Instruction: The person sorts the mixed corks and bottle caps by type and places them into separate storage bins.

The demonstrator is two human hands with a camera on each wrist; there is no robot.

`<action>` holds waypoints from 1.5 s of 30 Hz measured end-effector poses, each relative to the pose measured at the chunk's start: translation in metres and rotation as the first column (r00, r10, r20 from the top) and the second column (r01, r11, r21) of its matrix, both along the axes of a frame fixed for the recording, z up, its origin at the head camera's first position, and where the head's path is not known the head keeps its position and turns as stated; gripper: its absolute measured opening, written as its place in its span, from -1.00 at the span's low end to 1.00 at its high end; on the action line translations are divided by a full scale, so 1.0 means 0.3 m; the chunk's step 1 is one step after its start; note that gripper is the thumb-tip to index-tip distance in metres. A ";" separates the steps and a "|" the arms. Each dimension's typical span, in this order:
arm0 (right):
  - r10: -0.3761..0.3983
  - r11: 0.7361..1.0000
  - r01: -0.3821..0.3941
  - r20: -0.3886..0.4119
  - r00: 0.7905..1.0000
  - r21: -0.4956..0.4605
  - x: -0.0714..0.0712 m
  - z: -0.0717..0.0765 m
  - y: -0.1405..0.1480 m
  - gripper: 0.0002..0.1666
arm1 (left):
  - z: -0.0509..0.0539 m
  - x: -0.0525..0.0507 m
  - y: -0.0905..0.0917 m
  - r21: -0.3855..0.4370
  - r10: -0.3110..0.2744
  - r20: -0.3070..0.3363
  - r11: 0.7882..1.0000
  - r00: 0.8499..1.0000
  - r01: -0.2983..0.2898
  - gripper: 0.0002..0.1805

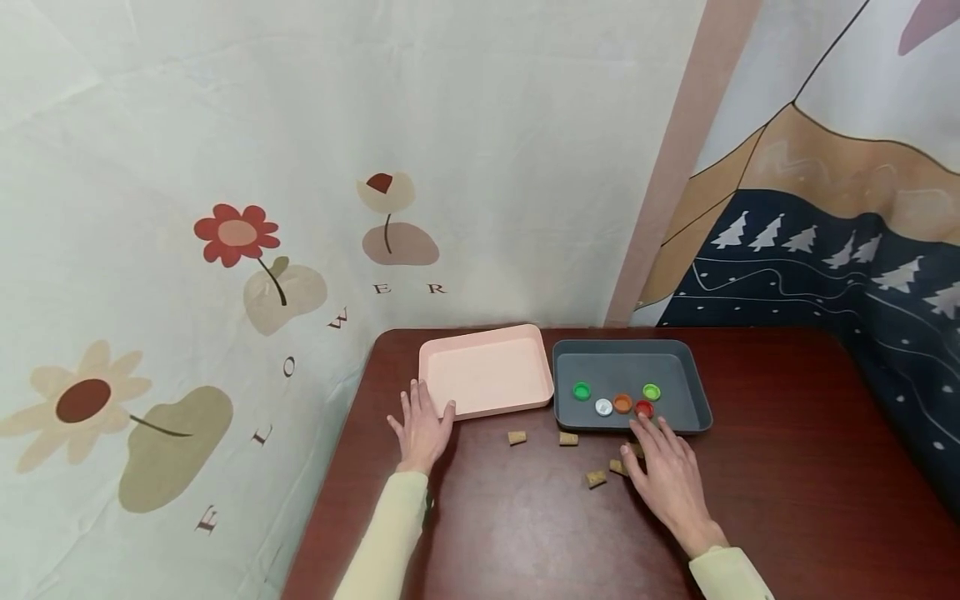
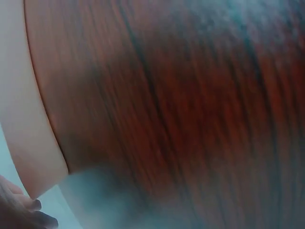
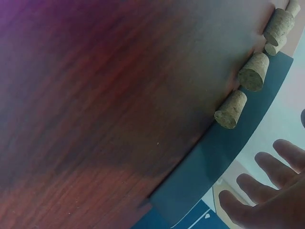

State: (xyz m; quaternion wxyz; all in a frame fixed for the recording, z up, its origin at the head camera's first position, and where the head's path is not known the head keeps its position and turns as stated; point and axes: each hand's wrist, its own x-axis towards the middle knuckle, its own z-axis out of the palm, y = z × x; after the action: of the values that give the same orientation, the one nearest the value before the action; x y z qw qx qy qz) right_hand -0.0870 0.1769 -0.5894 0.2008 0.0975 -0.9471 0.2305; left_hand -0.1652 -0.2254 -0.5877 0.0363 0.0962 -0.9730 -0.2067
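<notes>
In the head view my left hand (image 1: pixel 422 432), fingers spread, lies at the front left corner of a pink tray (image 1: pixel 480 414); whether it presses the rim cannot be told. My right hand (image 1: pixel 671 483) reaches over the front edge of a dark grey tray (image 1: pixel 693 379), fingers extended and holding nothing. Its fingertips are close to a red cap (image 1: pixel 643 408) inside that tray. Beside it lie an orange cap (image 1: pixel 622 403), a white cap (image 1: pixel 603 407), a green cap (image 1: pixel 581 391) and a lime-green cap (image 1: pixel 652 392). Several corks, including one cork (image 3: pixel 231 109), lie before the trays.
Both trays stand side by side at the back of a dark reddish wooden table (image 1: pixel 510 533). Behind and left hangs a pale flower-printed cloth (image 1: pixel 495 167). A dark blue tree-patterned cloth (image 1: pixel 810 283) hangs at the right.
</notes>
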 end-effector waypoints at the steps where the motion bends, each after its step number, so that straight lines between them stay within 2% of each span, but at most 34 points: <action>1: -0.001 1.000 0.001 0.002 1.000 0.000 0.000 -0.001 0.000 -0.44 | -0.001 -0.002 -0.002 0.003 -0.001 0.004 1.000 1.000 0.001 -0.06; 13: 0.001 1.000 -0.002 -0.006 1.000 -0.016 0.009 -0.011 0.000 -0.46 | -0.023 -0.038 -0.045 -0.019 -0.004 0.034 1.000 0.999 0.005 -0.03; 18: -0.010 1.000 0.010 -0.004 1.000 -0.016 0.010 -0.014 0.002 -0.46 | -0.024 -0.042 -0.053 -0.003 0.011 0.014 1.000 1.000 -0.011 -0.05; 22: -0.015 1.000 0.015 -0.011 1.000 -0.017 0.011 -0.015 0.003 -0.45 | -0.029 -0.041 -0.054 0.004 0.020 0.041 1.000 0.999 -0.020 -0.04; 31: -0.023 0.999 0.022 -0.012 1.000 -0.034 0.009 -0.015 0.013 -0.46 | -0.027 -0.034 -0.059 0.036 -0.020 0.072 0.999 0.997 0.018 -0.03; 41: -0.029 0.999 0.030 0.024 0.999 -0.021 0.022 -0.013 0.034 -0.43 | -0.053 -0.009 -0.051 0.036 -0.075 0.072 0.997 0.995 0.073 -0.04; 45: -0.038 0.999 0.038 0.053 0.998 -0.016 0.029 -0.011 0.042 -0.43 | -0.054 0.008 -0.033 0.029 -0.091 0.048 0.996 0.995 0.090 -0.05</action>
State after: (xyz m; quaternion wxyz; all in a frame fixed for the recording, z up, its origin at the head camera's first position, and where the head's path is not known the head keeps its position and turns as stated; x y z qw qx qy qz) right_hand -0.0782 0.1896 -0.5929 0.1809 0.0717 -0.9518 0.2371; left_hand -0.1628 -0.2352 -0.6041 0.0017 0.0575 -0.9741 -0.2189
